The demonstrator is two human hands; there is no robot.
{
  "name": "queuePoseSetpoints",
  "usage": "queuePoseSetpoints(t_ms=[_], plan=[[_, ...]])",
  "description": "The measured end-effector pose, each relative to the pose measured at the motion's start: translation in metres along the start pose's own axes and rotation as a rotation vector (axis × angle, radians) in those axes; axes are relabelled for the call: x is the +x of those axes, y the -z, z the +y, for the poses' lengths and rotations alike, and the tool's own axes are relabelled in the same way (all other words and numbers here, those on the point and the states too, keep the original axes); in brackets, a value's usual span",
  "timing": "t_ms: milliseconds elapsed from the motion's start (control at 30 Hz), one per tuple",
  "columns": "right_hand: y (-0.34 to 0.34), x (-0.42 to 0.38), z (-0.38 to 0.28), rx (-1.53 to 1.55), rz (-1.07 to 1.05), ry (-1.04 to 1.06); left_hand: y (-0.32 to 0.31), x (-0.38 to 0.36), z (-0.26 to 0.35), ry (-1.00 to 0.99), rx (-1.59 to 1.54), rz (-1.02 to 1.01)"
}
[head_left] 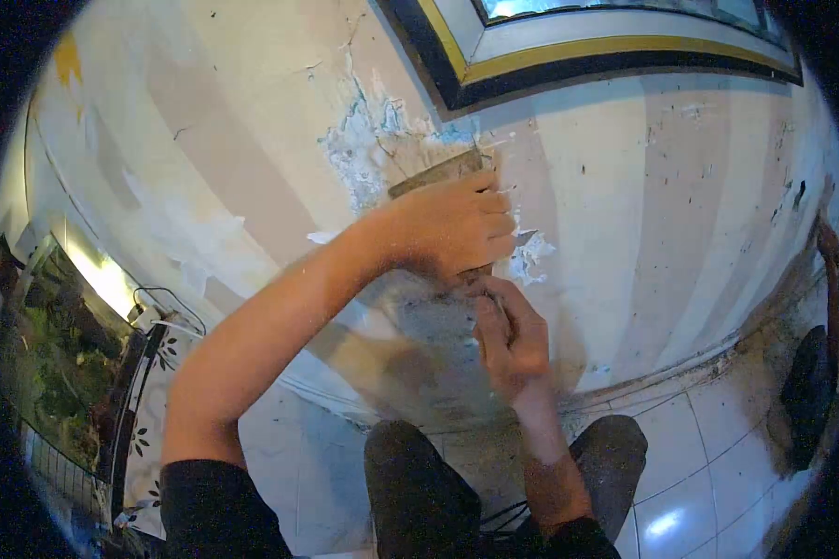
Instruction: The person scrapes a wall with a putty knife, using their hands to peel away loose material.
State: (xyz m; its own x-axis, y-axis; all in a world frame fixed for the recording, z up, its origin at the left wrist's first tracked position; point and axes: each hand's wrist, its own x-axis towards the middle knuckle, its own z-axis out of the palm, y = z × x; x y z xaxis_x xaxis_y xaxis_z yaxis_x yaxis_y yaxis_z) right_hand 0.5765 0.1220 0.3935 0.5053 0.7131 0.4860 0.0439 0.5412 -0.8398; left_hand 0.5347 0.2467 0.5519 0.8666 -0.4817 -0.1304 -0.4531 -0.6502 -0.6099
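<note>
A scraper [446, 171] with a wide, dull blade lies against the striped wall [587, 196], its blade pointing up by a patch of peeling paint [359, 154]. My left hand [461, 224] is closed over the scraper, with the back of the hand and the knuckles towards me. Just below it, my right hand [515, 345] is closed with thumb and fingers pressed together around the lower end of the scraper's handle. Most of the handle is hidden by my hands. Another chipped white spot [531, 256] shows right of my left hand.
A framed panel [569, 70] with black and gold edging hangs above. At the left stands a tank-like glass case [65, 345] with greenery, beside a plug with cable [149, 315]. My knees [415, 475] are near the wall's base. Tiled floor [685, 466] extends right.
</note>
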Motion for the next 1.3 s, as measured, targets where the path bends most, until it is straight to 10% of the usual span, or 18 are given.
queuePoseSetpoints(t_ms=[467,633,700,1300], plan=[[0.014,0.009,-0.021,-0.175,-0.056,0.074,0.005,-0.002,-0.001,0.022,0.049,0.091],[-0.004,-0.016,0.006,-0.12,-0.075,0.003,-0.007,-0.012,0.018,0.072,-0.018,-0.201],[-0.018,-0.029,0.025,-0.064,0.098,0.295,-0.019,-0.018,0.031,0.041,-0.081,-0.165],[-0.021,-0.04,0.035,0.019,0.059,0.157,-0.028,-0.018,0.04,0.039,-0.178,-0.076]])
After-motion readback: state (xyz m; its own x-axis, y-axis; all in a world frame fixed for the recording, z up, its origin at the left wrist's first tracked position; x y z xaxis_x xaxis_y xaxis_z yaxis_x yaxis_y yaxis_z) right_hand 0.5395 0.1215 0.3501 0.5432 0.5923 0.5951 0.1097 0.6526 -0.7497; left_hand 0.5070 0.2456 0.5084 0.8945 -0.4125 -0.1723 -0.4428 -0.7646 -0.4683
